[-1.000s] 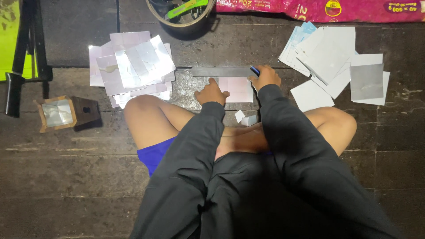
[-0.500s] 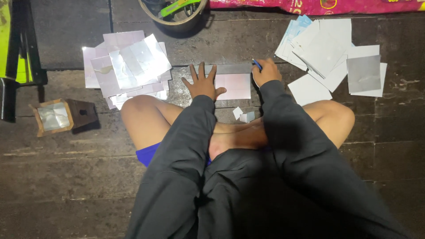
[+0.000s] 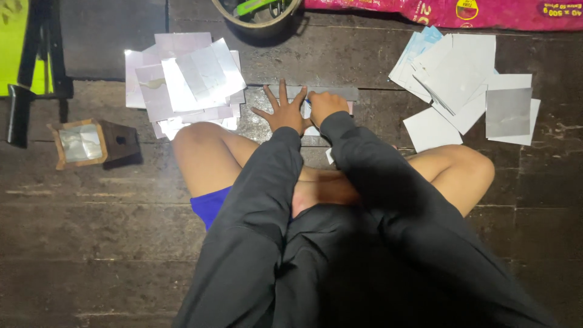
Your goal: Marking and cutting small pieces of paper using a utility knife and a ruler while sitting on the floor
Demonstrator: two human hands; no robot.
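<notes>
- Dark wooden plank floor (image 3: 91,243), worn, spans whole view.
- Seated cross-legged on it; bare knees out to either side, black sleeves reaching forward.
- Pink printed bag (image 3: 486,12) along top edge, right side.
- Right pile of paper sheets (image 3: 452,79), white and pale blue, fanned out; one grey sheet (image 3: 509,112) on its right end.
- Left pile of paper sheets (image 3: 182,85), white to pale lilac, overlapping, just beyond left knee.
- Round bucket (image 3: 255,15) at top centre, green-handled tool inside.
- Black stand legs (image 3: 36,73) at far left, yellow-green surface behind.
- Small wooden box (image 3: 91,143) left of left knee, crumpled foil-like sheet in it.
- Metal ruler (image 3: 328,92) flat on floor ahead of shins, between the two piles, laid crosswise over a pale sheet, mostly hidden by hands.
- Left hand (image 3: 285,112) palm down, fingers spread wide, pressing on ruler's left part.
- Right hand (image 3: 327,104) curled into loose fist, touching left hand, gripping small blue tool (image 3: 308,102) against ruler edge; tool type unclear.
- Small paper offcut (image 3: 330,156) near shins.
</notes>
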